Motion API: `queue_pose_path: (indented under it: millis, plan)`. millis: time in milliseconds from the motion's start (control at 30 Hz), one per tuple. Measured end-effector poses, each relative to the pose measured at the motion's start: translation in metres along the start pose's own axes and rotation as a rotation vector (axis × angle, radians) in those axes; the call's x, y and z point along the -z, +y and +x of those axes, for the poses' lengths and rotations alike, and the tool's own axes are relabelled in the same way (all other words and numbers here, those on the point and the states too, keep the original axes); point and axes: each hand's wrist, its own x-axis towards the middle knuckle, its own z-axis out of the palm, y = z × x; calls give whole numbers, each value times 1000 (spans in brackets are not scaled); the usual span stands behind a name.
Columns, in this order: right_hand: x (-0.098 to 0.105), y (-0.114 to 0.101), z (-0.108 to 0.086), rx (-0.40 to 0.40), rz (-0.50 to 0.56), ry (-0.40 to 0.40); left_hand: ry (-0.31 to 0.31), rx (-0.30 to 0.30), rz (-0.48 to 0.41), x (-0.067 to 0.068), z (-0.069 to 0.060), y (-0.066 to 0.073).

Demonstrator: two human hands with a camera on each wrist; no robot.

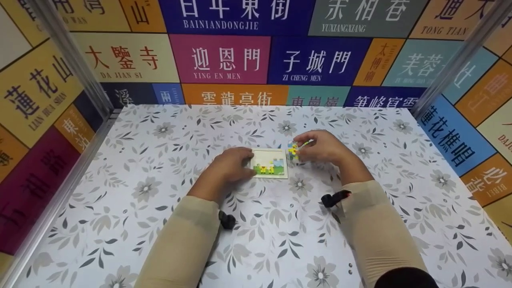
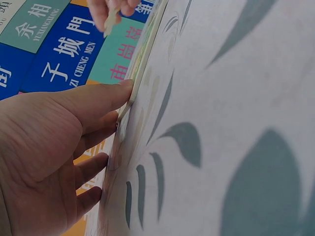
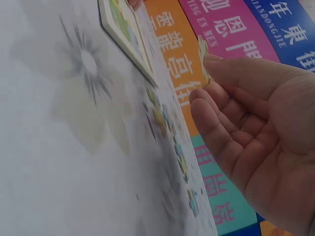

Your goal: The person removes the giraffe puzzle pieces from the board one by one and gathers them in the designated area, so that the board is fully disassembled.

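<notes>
Far wall of Chinese place-name panels | flower-and-leaf-patterned tabletop | left hand: gripping left edge of jigsaw tray | right hand: right of tray, thumb and fingertips pinching single jigsaw piece | tray: cream, between hands, joined pieces along near side | loose jigsaw pieces: just right of tray

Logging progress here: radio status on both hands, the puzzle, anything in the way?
Left hand holding puzzle tray by left side. Right hand pinching a piece. Tray partly filled. Loose pieces beside its right edge; nothing visibly blocking.
</notes>
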Motion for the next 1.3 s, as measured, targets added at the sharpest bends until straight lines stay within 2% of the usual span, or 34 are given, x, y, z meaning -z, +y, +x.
queue_pose_path:
  millis: [200, 400, 533, 800, 1067, 1300]
  plan:
    - [21, 14, -8, 22, -17, 26, 9, -22, -1, -1, 0, -2]
    - [29, 25, -11, -46, -35, 38, 1, -18, 0, 0, 1, -2]
    - [29, 34, -10, -74, -34, 33, -2, 9, -14, -1, 1, -2]
    - [24, 49, -4, -14, -48, 6, -8, 22, -30, -1, 0, 0]
    - [20, 51, -3, -29, -30, 17, -5, 2, 4, -1, 1, -1]
    - [18, 47, -2, -95, -2, 11, -3, -43, 26, -1, 3, -3]
